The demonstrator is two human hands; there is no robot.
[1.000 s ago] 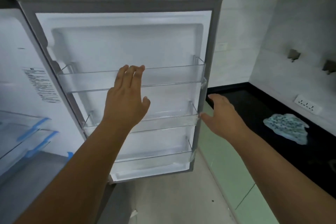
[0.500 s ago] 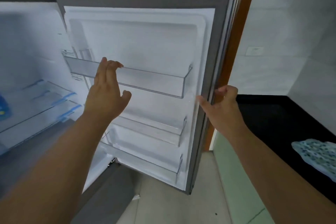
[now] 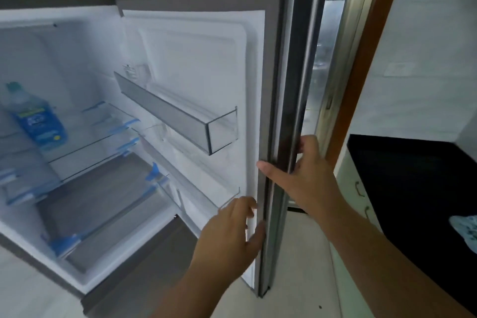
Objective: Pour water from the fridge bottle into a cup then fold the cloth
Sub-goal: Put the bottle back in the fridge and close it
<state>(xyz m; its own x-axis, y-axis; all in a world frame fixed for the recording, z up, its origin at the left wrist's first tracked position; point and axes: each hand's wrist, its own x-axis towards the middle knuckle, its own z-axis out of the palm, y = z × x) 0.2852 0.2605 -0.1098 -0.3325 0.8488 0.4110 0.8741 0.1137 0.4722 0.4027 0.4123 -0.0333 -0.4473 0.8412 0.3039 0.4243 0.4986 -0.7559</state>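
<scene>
Holding the door: my right hand has its fingers curled round the outer edge of the fridge door, thumb lying across the grey seal, so it is grasping the door.
Left fingers: my left hand is released, fingers loose and slightly bent, thumb just touching the door's inner edge; it holds nothing.
Door: it stands swung wide, its door shelves bare.
Bottle: the blue-labelled bottle stands upright on a glass shelf deep in the cabinet's left side, well apart from both hands.
Doing it well: I judge the right hand should keep the door steady while the left reaches across, low over the shelf, and takes the bottle round its body.
Cloth: it lies on the black desk at far right, only its edge in view.
Cup: not in view.
</scene>
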